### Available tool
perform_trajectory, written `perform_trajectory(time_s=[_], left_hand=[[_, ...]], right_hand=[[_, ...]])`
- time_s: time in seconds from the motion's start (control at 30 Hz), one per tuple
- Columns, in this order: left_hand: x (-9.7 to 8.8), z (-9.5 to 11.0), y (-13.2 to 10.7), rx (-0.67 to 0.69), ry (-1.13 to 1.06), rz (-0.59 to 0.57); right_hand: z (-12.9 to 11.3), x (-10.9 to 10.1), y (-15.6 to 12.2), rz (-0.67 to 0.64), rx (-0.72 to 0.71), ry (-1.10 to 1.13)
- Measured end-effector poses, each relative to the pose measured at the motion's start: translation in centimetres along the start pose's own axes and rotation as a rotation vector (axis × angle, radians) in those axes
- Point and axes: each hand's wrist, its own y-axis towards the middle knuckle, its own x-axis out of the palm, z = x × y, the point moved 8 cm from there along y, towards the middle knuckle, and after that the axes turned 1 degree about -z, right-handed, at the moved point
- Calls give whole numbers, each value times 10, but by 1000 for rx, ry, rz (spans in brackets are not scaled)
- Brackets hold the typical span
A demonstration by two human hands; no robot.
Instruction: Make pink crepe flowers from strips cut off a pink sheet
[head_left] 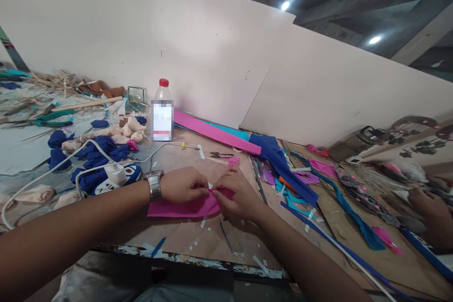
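A strip of bright pink fabric [177, 208] lies along the table edge in front of me, its left end flat and its right end gathered between my fingers. My left hand [186, 185], with a metal watch [155, 186] on the wrist, pinches the strip from the left. From the right, my right hand [238, 194] grips the same strip with thumb and fingers, close against the left fingertips. The fold between the fingertips is partly hidden. Just beyond my right hand lies a small pink scrap [233, 161], near a pair of thread snips [222, 155].
A red-capped bottle [163, 89] stands behind a phone-like panel [162, 120]. Left are a power strip [132, 173] with a white cable, blue fabric rolls [60, 158] and green-handled pliers [58, 118]. Long pink [219, 134] and blue strips [283, 165] lie beyond. Another person's hand [430, 207] is far right.
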Motion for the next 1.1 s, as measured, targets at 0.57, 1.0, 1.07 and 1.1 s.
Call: perform_trajectory(time_s=[0.57,1.0,1.07,1.1], left_hand=[[6,-10,3,-54,-156,-28],[5,-8,4,-104,-352,-79],[5,-8,4,-77,-372,-73],[5,-7,5,-62,-376,-67]], right_hand=[[1,-3,-1,67,-14,-9],[-5,-2,-3,79,-117,-52],[-7,-3,-3,90,-131,-62],[-7,-3,-3,94,-135,-66]])
